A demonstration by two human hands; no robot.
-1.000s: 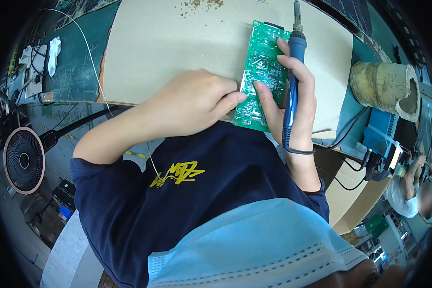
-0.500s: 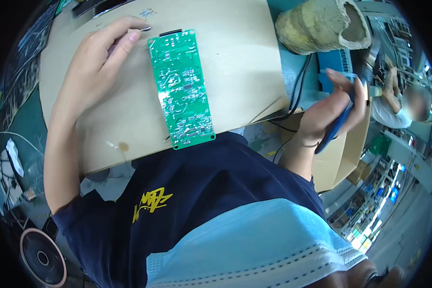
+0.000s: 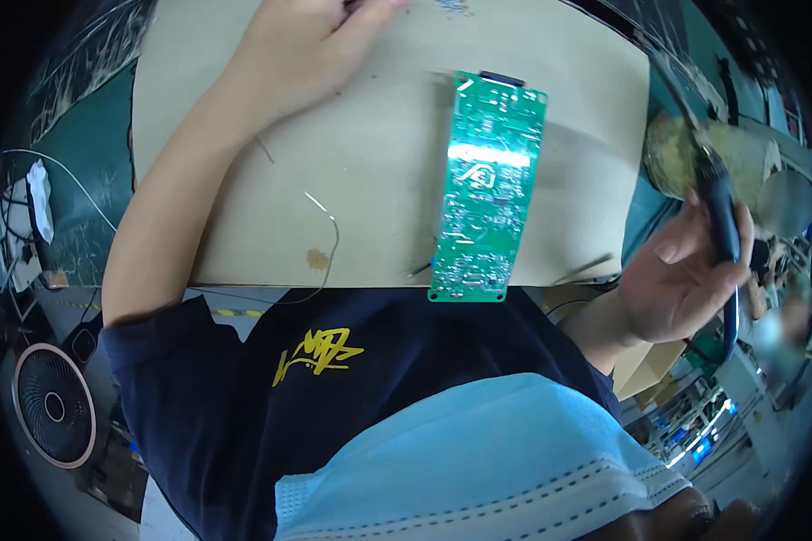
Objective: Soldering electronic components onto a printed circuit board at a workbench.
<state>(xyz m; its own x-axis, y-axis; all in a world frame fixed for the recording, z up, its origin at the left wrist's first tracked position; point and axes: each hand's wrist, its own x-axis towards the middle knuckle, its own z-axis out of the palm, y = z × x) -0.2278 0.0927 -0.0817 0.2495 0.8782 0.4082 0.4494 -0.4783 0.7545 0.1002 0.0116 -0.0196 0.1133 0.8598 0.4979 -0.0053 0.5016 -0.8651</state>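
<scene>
A long green circuit board [image 3: 484,194] lies solder side up on the tan work surface [image 3: 388,189], its near end at the front edge. My left hand [image 3: 302,50] is at the far edge, left of the board and apart from it. Its fingers are curled together and partly cut off by the picture's edge; what they hold is hidden. My right hand [image 3: 686,279], off to the right of the surface, grips a soldering iron [image 3: 720,212] by its dark handle, with the shaft pointing up and away. A thin solder wire [image 3: 336,239] curves over the front edge.
Small metal bits [image 3: 454,7] lie at the far edge. A worn yellowish hollow cylinder [image 3: 672,153] stands behind the soldering iron. A cardboard box [image 3: 645,368] is below my right arm. A round fan [image 3: 54,406] stands at the lower left. A blurred person is at far right.
The view has shifted, so the board and surface appear farther right. The soldering iron now stands clearly visible in my right hand, raised beside the cylinder. My left hand's fingertips have moved toward the far edge.
</scene>
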